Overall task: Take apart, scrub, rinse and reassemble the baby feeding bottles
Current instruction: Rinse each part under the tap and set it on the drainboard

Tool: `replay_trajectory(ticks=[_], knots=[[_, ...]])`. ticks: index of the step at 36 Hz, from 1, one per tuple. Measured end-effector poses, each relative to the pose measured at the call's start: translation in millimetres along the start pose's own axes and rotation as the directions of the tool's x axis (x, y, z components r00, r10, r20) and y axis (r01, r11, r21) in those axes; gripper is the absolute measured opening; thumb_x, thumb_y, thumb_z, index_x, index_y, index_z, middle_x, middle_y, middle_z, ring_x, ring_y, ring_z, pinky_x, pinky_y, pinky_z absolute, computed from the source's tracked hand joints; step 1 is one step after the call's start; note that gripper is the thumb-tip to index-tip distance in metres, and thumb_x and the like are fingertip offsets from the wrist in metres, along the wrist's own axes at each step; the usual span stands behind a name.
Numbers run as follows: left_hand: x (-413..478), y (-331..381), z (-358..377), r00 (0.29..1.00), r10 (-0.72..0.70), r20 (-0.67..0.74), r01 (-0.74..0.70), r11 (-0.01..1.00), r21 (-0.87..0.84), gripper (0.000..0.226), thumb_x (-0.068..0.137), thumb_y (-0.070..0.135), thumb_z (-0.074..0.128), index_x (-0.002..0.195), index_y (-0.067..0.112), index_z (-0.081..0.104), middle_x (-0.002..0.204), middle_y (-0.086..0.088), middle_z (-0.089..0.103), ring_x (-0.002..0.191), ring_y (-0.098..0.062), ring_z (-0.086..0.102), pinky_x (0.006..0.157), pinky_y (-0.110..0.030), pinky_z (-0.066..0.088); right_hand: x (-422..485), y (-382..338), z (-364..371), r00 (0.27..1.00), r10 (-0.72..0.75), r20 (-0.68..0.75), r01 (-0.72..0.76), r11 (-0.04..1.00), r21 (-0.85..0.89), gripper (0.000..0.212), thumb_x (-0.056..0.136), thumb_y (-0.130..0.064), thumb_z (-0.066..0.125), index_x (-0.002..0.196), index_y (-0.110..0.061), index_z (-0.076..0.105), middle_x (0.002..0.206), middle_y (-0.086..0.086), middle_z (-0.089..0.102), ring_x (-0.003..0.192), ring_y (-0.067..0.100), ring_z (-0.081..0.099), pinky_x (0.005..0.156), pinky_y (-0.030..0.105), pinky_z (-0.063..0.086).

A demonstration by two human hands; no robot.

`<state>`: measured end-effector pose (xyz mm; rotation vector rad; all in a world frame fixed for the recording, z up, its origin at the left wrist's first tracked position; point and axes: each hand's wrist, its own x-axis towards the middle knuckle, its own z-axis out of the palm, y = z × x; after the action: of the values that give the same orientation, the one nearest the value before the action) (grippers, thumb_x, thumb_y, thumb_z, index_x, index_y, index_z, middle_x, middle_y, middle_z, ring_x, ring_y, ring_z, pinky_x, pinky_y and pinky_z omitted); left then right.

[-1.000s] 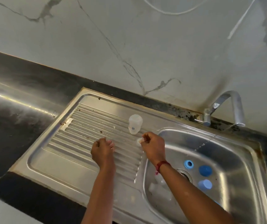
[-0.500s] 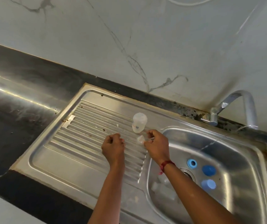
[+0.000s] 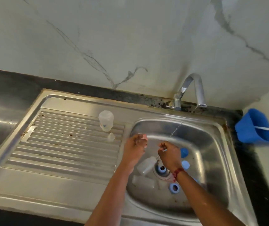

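Two hands hang over the basin (image 3: pixel 212 144), close together but not touching. The left hand (image 3: pixel 134 147) is above the basin's near-left rim, its fingers loosely curled and nothing in them. The right hand (image 3: pixel 169 154) has its fingers curled in tighter. A small pale speck shows at the fingertips, and I cannot tell whether anything is pinched there. A red thread (image 3: pixel 178 172) circles that wrist.

Just left of the left hand, on the drainboard (image 3: pixel 57 144), sits a clear nipple (image 3: pixel 111 137). Just beyond it a bottle (image 3: pixel 106 120) stands mouth-down. Below and between the two hands a second bottle (image 3: pixel 146 165) lies on its side on the basin floor, touching the drain (image 3: pixel 163 174). Nearer me, beside the left forearm, lies a clear piece (image 3: pixel 142 181), too blurred to name.

Under the right wrist a blue ring (image 3: pixel 160 169) rests at the drain, and another ring (image 3: pixel 174 188) lies beside the right forearm. Right of the right hand are a blue cap (image 3: pixel 184 152) and a paler cap (image 3: pixel 185 165). Beyond the hands, a thin trickle (image 3: pixel 177 128) falls from the tap (image 3: pixel 190 88). Well off to the right, a blue brush (image 3: pixel 254 128) lies on the counter.
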<state>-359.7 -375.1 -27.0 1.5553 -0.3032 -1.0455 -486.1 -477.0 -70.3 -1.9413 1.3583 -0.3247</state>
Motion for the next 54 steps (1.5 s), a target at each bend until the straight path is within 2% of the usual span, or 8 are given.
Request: replay_trajectory(ticks=[5,11,20,31,38,42,48,54], knots=[[6.4,-6.0,21.1,0.997,-0.077,-0.002,0.077,0.995,0.069,0.009,0.077,0.03,0.064,0.07,0.032,0.07,0.074,0.0,0.067,0.071,-0.018,0.06,0.064,-0.033,0.046,19.3,38.1,-9.0,0.995,0.091,0.042,-0.09,0.995,-0.032,0.02,0.08,0.004,0.06,0.09,-0.011,0.07,0.088,0.0,0.068,0.092,0.025,0.066,0.067,0.015,0.033],[23.0,-20.4,37.2,0.994,-0.105,-0.015,0.106,0.977,0.183,0.01,0.085,0.019,0.059,0.078,0.022,0.066,0.072,0.0,0.066,0.073,-0.017,0.062,0.068,-0.036,0.049,43.9,68.3,-4.5,0.976,0.168,0.136,-0.144,0.975,-0.169,0.037,0.087,-0.002,0.061,0.123,-0.005,0.064,0.128,0.012,0.064,0.12,0.029,0.058,0.097,0.028,0.042],[38.5,-32.7,52.4,0.984,-0.163,-0.065,0.169,0.981,0.094,0.016,0.079,0.015,0.062,0.076,0.027,0.072,0.083,-0.006,0.071,0.077,-0.023,0.063,0.069,-0.038,0.046,70.9,84.5,20.9,0.965,0.172,0.199,-0.077,0.909,-0.409,0.056,0.094,-0.008,0.052,0.147,-0.019,0.043,0.141,0.013,0.045,0.112,0.031,0.061,0.09,0.036,0.05],[34.4,-51.9,43.7,0.973,-0.172,-0.157,0.183,0.981,0.06,0.014,0.093,0.008,0.063,0.094,0.019,0.071,0.09,-0.008,0.075,0.084,-0.028,0.07,0.067,-0.032,0.052,85.7,97.6,37.2,0.972,0.176,0.153,-0.072,0.85,-0.522,0.035,0.092,-0.002,0.048,0.123,-0.014,0.059,0.13,0.016,0.042,0.097,0.035,0.064,0.078,0.04,0.056],[33.2,-52.3,44.2,0.97,-0.201,-0.136,0.199,0.98,-0.026,0.01,0.092,0.008,0.067,0.095,0.017,0.071,0.087,-0.008,0.074,0.078,-0.021,0.068,0.065,-0.033,0.048,93.1,86.8,18.4,0.987,0.158,0.014,-0.158,0.987,0.038,0.034,0.083,-0.014,0.074,0.115,-0.011,0.066,0.112,0.012,0.063,0.097,0.028,0.063,0.081,0.024,0.046],[30.9,-48.5,48.4,0.97,-0.207,-0.125,0.201,0.978,-0.064,0.01,0.092,0.007,0.066,0.094,0.017,0.07,0.085,-0.006,0.073,0.078,-0.021,0.067,0.062,-0.03,0.046,88.4,57.5,-4.4,0.937,0.302,0.174,-0.338,0.663,0.668,0.021,0.089,-0.011,0.07,0.109,-0.009,0.065,0.101,0.016,0.071,0.075,0.02,0.068,0.057,0.026,0.056],[33.6,-23.3,62.6,0.986,-0.155,-0.055,0.147,0.98,-0.134,0.01,0.093,0.002,0.06,0.093,0.011,0.065,0.077,-0.005,0.063,0.069,-0.017,0.056,0.057,-0.026,0.04,74.0,36.5,-39.9,0.906,0.159,0.393,-0.421,0.23,0.878,0.021,0.099,-0.013,0.052,0.118,-0.012,0.064,0.104,0.019,0.069,0.087,0.032,0.071,0.071,0.036,0.061],[46.7,3.1,81.4,0.989,-0.149,0.018,0.15,0.988,-0.037,0.015,0.096,0.009,0.056,0.106,0.017,0.064,0.089,-0.003,0.063,0.081,-0.016,0.058,0.068,-0.029,0.048,66.8,33.3,-63.5,0.927,0.09,0.364,-0.375,0.24,0.895,0.043,0.086,0.017,0.055,0.118,-0.011,0.062,0.117,0.012,0.064,0.108,0.031,0.064,0.079,0.029,0.06]])
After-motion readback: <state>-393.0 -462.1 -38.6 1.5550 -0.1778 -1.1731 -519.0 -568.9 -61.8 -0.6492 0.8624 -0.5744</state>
